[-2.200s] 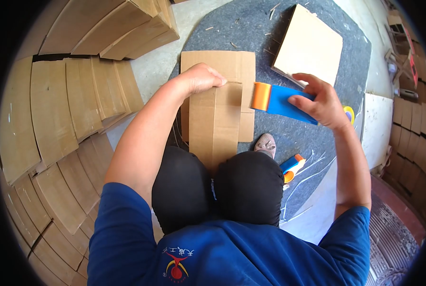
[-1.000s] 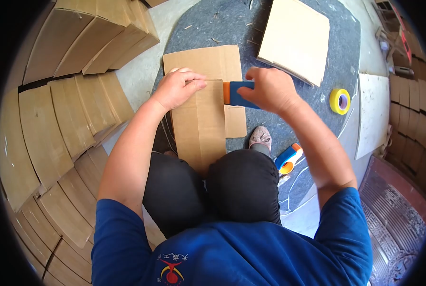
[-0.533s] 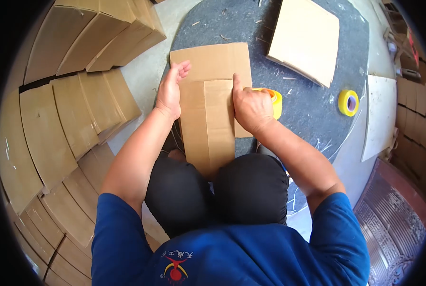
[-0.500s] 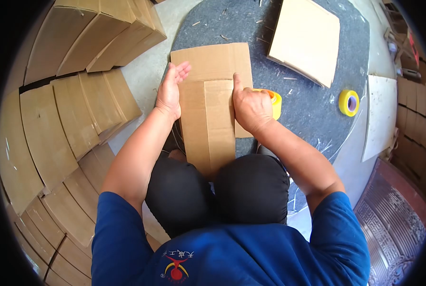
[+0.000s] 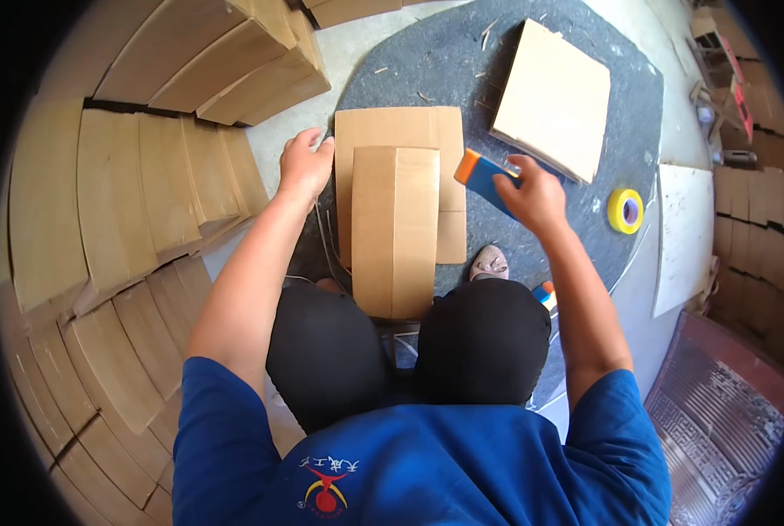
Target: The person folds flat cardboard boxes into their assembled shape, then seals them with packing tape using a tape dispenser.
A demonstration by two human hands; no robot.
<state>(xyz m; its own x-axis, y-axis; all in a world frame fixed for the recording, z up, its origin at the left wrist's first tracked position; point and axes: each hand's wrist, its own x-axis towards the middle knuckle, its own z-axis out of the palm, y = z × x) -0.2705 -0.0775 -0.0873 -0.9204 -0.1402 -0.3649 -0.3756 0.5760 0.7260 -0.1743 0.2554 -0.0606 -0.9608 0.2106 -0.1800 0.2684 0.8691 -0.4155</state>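
A folded cardboard box [image 5: 395, 232] stands at my knees, in front of a flat cardboard piece [image 5: 398, 127] on the dark round surface. My left hand [image 5: 307, 165] is just left of the cardboard, fingers apart and holding nothing. To the right of the box, my right hand [image 5: 532, 191] grips a blue and orange tape dispenser [image 5: 486, 178], held above the dark surface. Its orange end points left, towards the cardboard.
Stacked cardboard boxes [image 5: 116, 193] fill the left side. A pile of flat cardboard [image 5: 554, 98] and a yellow tape roll [image 5: 626, 210] lie at the right on the dark surface [image 5: 418, 53]. A white board [image 5: 683, 237] stands further right.
My right hand has left the box and moved right, now with the tape dispenser in it. My left hand has moved off the cardboard to the left. The box sits more upright.
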